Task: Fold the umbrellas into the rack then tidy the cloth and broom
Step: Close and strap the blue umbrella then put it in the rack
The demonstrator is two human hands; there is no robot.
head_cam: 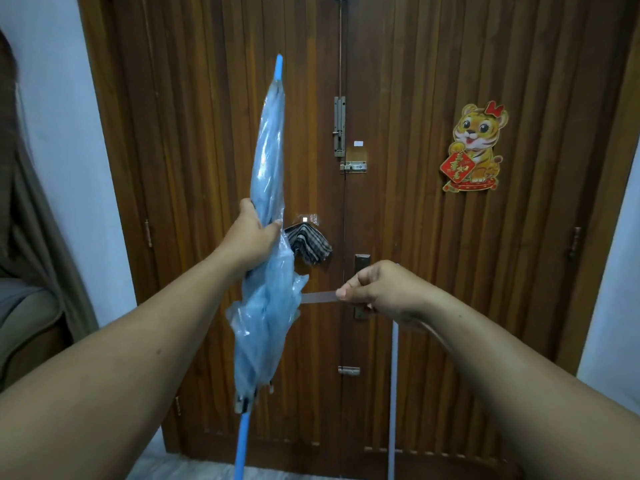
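Note:
A folded, translucent blue umbrella (pixel 268 188) stands almost upright in front of me, tip up and blue shaft pointing down. My left hand (pixel 251 240) grips it around the middle of the canopy. My right hand (pixel 375 289) pinches the end of the umbrella's clear closing strap (pixel 318 297), stretched out sideways to the right of the canopy. A checked cloth (pixel 308 244) hangs on a hook on the door just behind the umbrella. A thin pale pole (pixel 393 393), perhaps the broom's handle, leans against the door below my right wrist. No rack is in view.
A brown wooden double door (pixel 415 202) with bolts and a handle fills the view straight ahead. A tiger sticker (pixel 476 147) is stuck on its right leaf. An armchair (pixel 24 323) and a curtain stand at the left, white walls on both sides.

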